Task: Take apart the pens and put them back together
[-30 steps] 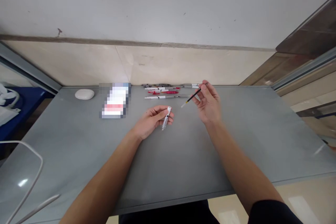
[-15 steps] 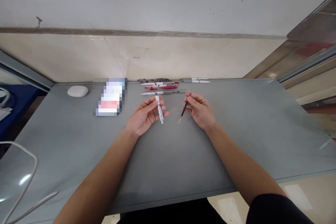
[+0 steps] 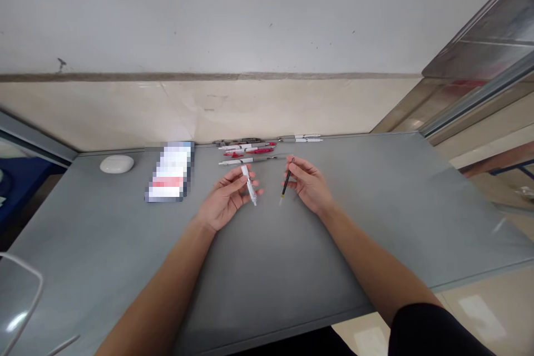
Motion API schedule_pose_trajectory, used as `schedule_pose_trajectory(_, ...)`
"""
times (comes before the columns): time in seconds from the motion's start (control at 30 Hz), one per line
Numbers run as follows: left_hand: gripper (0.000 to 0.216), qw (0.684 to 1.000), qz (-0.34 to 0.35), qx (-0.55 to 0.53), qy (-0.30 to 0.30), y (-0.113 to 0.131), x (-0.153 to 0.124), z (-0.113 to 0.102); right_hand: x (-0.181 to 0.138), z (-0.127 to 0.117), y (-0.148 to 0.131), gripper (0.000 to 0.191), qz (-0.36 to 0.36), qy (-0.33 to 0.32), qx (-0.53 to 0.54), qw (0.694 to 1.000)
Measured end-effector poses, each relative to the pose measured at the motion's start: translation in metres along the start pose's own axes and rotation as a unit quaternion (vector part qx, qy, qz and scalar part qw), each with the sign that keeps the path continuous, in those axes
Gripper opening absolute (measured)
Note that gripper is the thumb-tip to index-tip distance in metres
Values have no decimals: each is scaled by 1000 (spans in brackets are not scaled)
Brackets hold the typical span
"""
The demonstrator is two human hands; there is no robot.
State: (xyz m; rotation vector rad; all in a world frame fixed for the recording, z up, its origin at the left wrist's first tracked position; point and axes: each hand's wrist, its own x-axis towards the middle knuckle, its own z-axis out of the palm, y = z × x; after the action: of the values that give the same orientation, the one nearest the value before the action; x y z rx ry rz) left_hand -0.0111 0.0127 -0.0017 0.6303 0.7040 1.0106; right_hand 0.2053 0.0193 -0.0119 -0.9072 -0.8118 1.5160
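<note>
Between the thumb and fingers of my left hand [image 3: 225, 197] is a white pen barrel [image 3: 249, 186] with a clip, tilted so its lower end points toward me. My right hand [image 3: 309, 184] pinches a black pen refill [image 3: 286, 184] near its top; its yellowish collar and clear lower end slant downward. A gap separates the barrel from the refill. Just beyond my hands, a white and grey pen [image 3: 237, 162] lies on the grey table [image 3: 267, 278]. Behind it are red and white pens [image 3: 254, 151], side by side.
Grey and white pens [image 3: 306, 139] lie along the wall [image 3: 334, 105] at the table's back edge. On the left are a blurred-out phone [image 3: 170, 172] and a white rounded case [image 3: 117, 164]. A white cable [image 3: 38, 295] loops over the near left corner.
The camera view has tilted and shifted slightly, so the table and pens appear lower and further left. Both hands keep their holds, with little movement relative to each other.
</note>
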Motion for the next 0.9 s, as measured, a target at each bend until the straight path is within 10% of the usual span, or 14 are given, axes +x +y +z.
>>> schedule_pose_trajectory(0.9,27,999,48,22,8,-5,0,1,-6,3,3,15,-46,6,14,999)
